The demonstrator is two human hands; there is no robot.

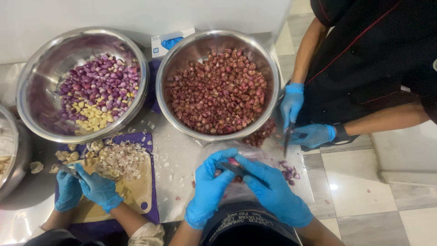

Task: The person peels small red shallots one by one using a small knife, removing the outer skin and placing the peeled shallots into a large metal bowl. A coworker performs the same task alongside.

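Pinching a shallot (232, 161) (reddish) between left fingers (217, 160), knife (237, 170) alongside.

A single head-worn camera looks almost straight down from above the surface (182, 157), close enough that the wearer's gloved hands fill the bottom centre. Two steel bowls (217, 84) lie toward the top edge, tiled floor (364, 182) at right.

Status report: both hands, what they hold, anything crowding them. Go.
Left hand and right hand gloved, both on a shallot. Right grips a knife. Co-workers' hands left and right, apart.
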